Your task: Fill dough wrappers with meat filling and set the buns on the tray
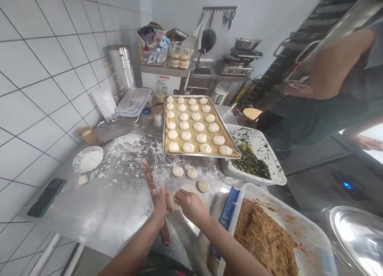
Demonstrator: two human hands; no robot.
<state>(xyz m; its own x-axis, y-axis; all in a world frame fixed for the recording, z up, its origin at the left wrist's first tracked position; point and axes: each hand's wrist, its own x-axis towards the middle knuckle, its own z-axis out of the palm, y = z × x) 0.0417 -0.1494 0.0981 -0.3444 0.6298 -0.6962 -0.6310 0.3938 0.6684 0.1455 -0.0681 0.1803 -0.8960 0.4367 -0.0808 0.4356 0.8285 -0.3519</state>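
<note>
Both hands together on a pale piece of dough (171, 202), over a floured steel table (98, 212)

The left hand (159, 204) and right hand (190, 204) close on the dough from either side – it sits between them, a little nearer the left. A wooden rolling pin (149, 176) runs lengthwise from the far side of the table towards the person, passing beneath the left hand, so that hand is the nearer one. A flattened dough round (190, 187) lies partly under the right hand, and three dough balls (192, 173) sit just beyond it. Farther on is a metal tray (197, 155) of pleated buns; a tub of brown shredded filling (287, 214) stands to the right
</note>
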